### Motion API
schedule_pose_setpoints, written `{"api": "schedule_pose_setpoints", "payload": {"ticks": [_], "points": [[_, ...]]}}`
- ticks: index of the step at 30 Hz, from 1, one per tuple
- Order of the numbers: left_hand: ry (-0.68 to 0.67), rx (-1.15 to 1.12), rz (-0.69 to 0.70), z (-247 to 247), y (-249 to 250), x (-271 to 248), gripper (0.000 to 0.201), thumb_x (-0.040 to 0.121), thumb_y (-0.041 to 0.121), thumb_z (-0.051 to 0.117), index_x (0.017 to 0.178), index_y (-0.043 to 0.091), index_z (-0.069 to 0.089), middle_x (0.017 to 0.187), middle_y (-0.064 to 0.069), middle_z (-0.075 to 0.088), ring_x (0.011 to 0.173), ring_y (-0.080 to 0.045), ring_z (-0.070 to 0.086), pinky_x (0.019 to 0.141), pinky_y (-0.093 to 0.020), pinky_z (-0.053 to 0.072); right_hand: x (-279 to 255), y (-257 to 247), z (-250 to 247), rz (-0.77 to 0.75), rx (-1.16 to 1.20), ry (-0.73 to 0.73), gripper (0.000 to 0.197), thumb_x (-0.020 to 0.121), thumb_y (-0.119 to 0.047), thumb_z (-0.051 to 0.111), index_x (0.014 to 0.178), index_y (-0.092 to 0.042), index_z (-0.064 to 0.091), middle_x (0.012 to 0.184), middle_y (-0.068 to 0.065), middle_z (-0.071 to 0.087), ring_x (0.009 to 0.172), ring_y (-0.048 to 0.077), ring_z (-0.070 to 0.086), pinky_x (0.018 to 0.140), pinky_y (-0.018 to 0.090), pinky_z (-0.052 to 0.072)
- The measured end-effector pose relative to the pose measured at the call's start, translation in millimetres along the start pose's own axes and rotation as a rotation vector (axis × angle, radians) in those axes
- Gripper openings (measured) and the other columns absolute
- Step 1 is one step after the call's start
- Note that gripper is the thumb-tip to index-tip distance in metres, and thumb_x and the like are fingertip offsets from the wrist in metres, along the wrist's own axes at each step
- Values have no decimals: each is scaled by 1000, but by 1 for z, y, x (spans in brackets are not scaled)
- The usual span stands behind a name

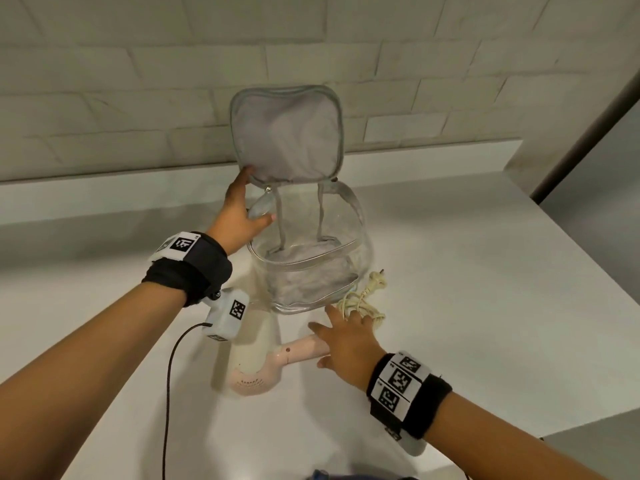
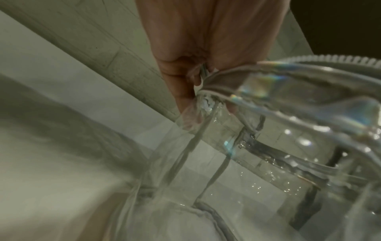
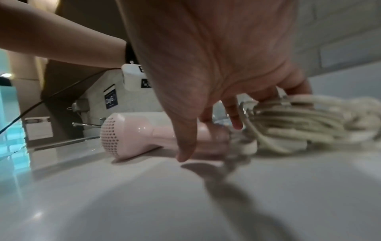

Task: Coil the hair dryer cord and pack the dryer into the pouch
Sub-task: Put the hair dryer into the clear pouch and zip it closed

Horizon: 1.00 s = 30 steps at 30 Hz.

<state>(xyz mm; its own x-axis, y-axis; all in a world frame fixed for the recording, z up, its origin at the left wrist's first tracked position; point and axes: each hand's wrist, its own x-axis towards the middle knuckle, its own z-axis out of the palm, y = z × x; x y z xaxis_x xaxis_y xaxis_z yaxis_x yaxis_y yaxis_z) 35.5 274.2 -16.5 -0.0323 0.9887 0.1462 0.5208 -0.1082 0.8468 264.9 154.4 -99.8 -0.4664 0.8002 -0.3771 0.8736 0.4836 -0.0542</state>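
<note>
A clear pouch [image 1: 311, 282] stands on the white counter [image 1: 467, 306] with its grey lid [image 1: 287, 133] flipped up against the wall. My left hand [image 1: 254, 202] pinches the pouch's left rim [image 2: 288, 130], thumb inside and fingers outside; the left wrist view shows that pinch by the left hand [image 2: 198, 97] close up. In front of the pouch lies the pink hair dryer [image 1: 259, 362] on its side, handle pointing right. Its cream cord [image 1: 367, 306] sits bundled by the pouch's right foot. My right hand [image 1: 323, 341] hovers over handle and cord with fingers spread; the right hand [image 3: 210, 141], dryer [image 3: 132, 133] and cord [image 3: 299, 124] show there too.
A white brick wall [image 1: 104, 98] and a low ledge run behind the pouch. The counter's right edge [image 1: 588, 258] drops off to a grey floor. A black cable [image 1: 169, 375] hangs from my left wrist camera across the counter's front left.
</note>
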Motion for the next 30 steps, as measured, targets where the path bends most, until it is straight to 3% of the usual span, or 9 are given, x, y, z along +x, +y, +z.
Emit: {"api": "schedule_pose_setpoints", "payload": {"ticks": [6,9,15,18,20,22,24,27,30], "points": [[2,37,-5,-1,2,-1,83,65,31,60,138,27,21,139,-12,32,124,-31,42,88,-60,48,11,12,-1,-155,158,-33,49,85,-31,58,131,-18,45,129,8,47,113,36,39,87,40,29],[-73,39,-33,-5,4,1,79,72,24,56,138,37,16,144,-6,26,114,-32,53,86,-54,52,-1,25,-21,-248,182,-102,47,84,-28,60,128,-14,48,126,11,50,113,33,41,95,40,31],[-242,-75,-30,-15,10,-10,74,88,-3,40,141,37,8,153,3,14,102,-24,64,78,-24,54,-70,55,-121,-393,503,-158,32,86,-27,62,115,-17,52,104,-5,54,95,6,49,84,21,40],[-170,-159,-98,-14,14,-21,64,89,-7,40,143,16,16,132,-3,42,89,-8,63,80,-16,51,-95,63,-176,-427,823,-114,30,85,-24,61,113,-20,49,96,-6,54,81,-2,51,73,15,43],[-167,-139,-73,-10,19,-28,67,86,-14,38,142,17,17,119,18,40,88,-12,61,66,-7,49,-95,64,-205,-487,995,10,35,82,-27,61,114,-19,49,98,0,58,85,3,56,75,19,47],[-211,-91,-39,-7,15,-29,78,84,-14,39,142,31,12,133,26,28,95,-28,58,69,-14,54,-83,59,-227,-561,1187,138,45,76,-38,69,113,-19,52,96,-10,65,90,2,60,79,18,49],[-212,-73,-41,-9,13,-28,82,83,-11,42,140,39,12,145,12,23,94,-29,57,75,-25,55,-65,51,-243,-625,1370,203,52,66,-44,71,109,-19,57,94,-12,67,87,4,62,79,19,51],[-229,-74,-30,-8,23,-32,83,81,-10,44,132,49,14,148,2,20,90,-29,54,86,-52,51,-36,41,-254,-679,1594,180,52,62,-40,75,107,-17,58,93,-5,65,87,7,61,81,21,51],[-217,-86,-29,-9,30,-37,82,79,-12,42,123,53,19,140,5,26,88,-29,54,86,-56,50,-4,37,-239,-614,1606,85,52,61,-34,78,105,-15,58,92,-3,65,81,6,64,76,20,54]]}}
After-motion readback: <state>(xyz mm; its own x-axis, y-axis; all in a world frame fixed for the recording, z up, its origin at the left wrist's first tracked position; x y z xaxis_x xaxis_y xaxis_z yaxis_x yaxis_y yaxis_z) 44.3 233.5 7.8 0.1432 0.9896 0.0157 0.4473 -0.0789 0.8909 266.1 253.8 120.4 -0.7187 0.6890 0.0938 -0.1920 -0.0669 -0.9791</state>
